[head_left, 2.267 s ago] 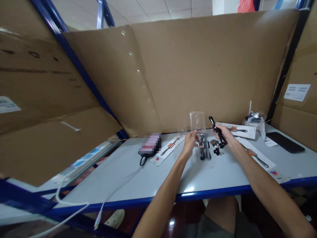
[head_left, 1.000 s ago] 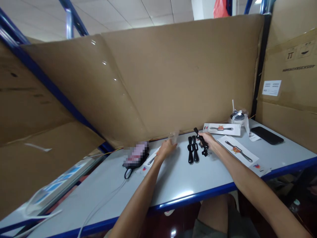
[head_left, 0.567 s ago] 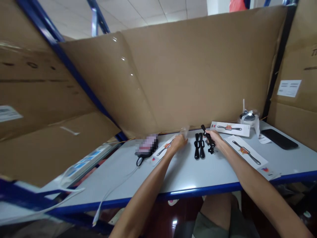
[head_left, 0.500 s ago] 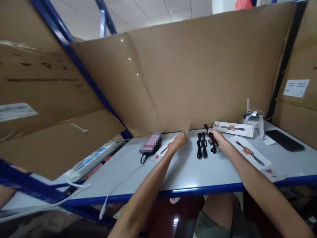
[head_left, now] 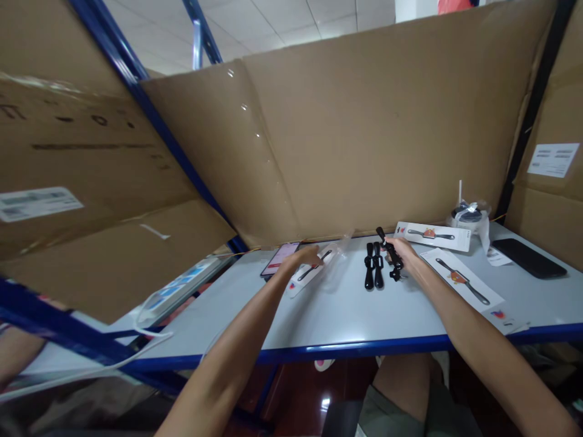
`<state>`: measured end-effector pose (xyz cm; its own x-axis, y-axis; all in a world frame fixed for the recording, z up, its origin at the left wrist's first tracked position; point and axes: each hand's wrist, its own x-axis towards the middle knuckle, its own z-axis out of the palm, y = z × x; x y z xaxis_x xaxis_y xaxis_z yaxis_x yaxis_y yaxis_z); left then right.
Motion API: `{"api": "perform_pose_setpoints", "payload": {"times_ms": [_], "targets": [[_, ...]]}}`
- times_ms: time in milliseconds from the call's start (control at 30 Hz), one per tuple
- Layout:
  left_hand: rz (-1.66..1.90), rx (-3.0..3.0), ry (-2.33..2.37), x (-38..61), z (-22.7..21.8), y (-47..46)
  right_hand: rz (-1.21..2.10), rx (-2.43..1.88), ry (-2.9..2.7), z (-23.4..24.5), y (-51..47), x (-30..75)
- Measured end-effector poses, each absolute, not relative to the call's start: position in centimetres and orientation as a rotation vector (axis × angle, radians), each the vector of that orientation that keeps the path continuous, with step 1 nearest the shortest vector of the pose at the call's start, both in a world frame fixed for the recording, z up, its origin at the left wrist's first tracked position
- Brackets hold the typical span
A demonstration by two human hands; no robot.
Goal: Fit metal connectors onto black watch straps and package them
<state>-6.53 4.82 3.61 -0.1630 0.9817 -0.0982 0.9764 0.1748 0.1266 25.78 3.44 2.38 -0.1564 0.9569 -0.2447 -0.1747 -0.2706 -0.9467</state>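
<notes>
My right hand (head_left: 401, 252) is closed around a black spokeshave (head_left: 390, 250), held tilted just above the table. Small black metal parts show below its fingers. Two more black spokeshaves (head_left: 373, 266) lie side by side to the left of that hand. My left hand (head_left: 304, 258) reaches over a white packaging card (head_left: 297, 286) printed with a spokeshave; its fingers point down and are partly hidden. A clear plastic sleeve (head_left: 337, 264) lies beside the card, to the right of my left hand. Beyond the left hand is a phone with a lit screen (head_left: 279, 258).
Two more printed cards (head_left: 432, 235) lie at the right, near a dark phone (head_left: 528, 258) and a plastic-wrapped cup (head_left: 471, 218). A cardboard sheet (head_left: 364, 139) walls the back. A power strip (head_left: 182, 285) sits left, with a white cable (head_left: 146, 349) along the front-left edge.
My left hand has moved left from the clear plastic sleeve, letting it go, to the card beside the lit phone. My right hand keeps its hold on the spokeshave.
</notes>
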Motion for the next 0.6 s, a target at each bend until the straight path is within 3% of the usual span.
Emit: {"api": "perform_pose_setpoints", "payload": {"times_ms": [267, 600], "targets": [[-0.167, 1.894, 2.208, -6.5, 3.6, 5.0, 1.552, -1.181, -1.025, 2.8, 3.0, 26.0], [-0.056, 1.76, 2.239, -6.0, 3.7, 3.7, 1.572, -1.198, -1.029, 2.4, 3.3, 25.7]]}}
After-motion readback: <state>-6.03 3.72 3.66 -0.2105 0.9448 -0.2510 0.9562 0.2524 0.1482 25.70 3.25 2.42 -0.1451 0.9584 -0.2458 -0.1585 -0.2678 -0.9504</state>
